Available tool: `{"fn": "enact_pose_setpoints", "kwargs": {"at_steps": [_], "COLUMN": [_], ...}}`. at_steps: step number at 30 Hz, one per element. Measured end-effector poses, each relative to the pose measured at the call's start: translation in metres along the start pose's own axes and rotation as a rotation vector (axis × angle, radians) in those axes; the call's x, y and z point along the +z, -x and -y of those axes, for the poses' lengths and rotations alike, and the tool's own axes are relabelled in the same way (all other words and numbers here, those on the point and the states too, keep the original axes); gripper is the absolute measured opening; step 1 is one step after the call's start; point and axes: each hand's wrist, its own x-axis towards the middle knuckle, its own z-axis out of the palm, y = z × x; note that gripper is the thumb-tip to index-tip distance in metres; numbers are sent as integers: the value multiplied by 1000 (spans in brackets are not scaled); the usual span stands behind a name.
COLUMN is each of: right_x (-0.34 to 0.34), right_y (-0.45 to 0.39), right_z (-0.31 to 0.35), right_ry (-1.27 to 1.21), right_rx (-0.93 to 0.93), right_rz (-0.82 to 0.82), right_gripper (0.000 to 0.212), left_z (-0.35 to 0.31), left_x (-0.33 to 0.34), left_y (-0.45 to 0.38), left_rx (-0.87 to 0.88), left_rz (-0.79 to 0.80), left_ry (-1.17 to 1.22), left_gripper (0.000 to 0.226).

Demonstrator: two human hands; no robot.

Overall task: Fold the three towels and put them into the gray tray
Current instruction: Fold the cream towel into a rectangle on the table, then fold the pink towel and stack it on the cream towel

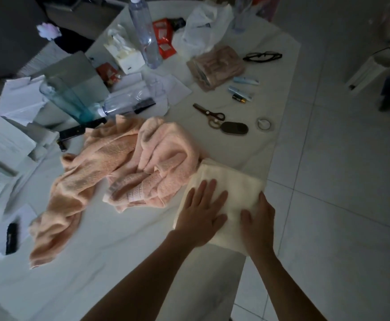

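Across the white desk (110, 246), dim light. Largest item: two pink towels lie unfolded and crumpled mid-desk, touching each other. The peach towel (78, 181) trails toward your near-left; the paler pink towel (163, 163) is bunched just right of it, label showing at its near edge.

At the desk's right edge, near you, sits the cream towel (224, 181), folded into a flat rectangle, its far-left corner touching the pink towel. Your left hand (201, 216) lies flat on it, fingers straight and spread: no grip, just pressing. Your right hand (258, 218) rests on the towel's right edge, fingers bent over that edge; whether the fingers pinch the cloth underneath, you cannot tell from this view.

Gray tray: cannot identify it with certainty among the clutter.

Far side of the desk, smaller items: a tall clear bottle (145, 31) upright; a folded beige cloth pack (214, 66); a tissue box (126, 54); black glasses (262, 56); scissors (209, 114) beside a dark oval case (234, 128); a tape roll (264, 123) just right of the case.
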Motion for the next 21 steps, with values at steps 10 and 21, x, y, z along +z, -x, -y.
{"fn": "enact_pose_setpoints", "kwargs": {"at_steps": [10,21], "right_x": [-11,42], "right_y": [2,36], "right_z": [31,100], "right_ry": [10,-632], "right_rx": [-172,463], "right_rz": [-61,761], "right_gripper": [63,41], "left_z": [60,32], "left_x": [-84,-117], "left_y": [-7,143], "left_rx": [-511,-662], "left_rz": [-526,-738], "left_ry": [311,809], "left_gripper": [80,27]}}
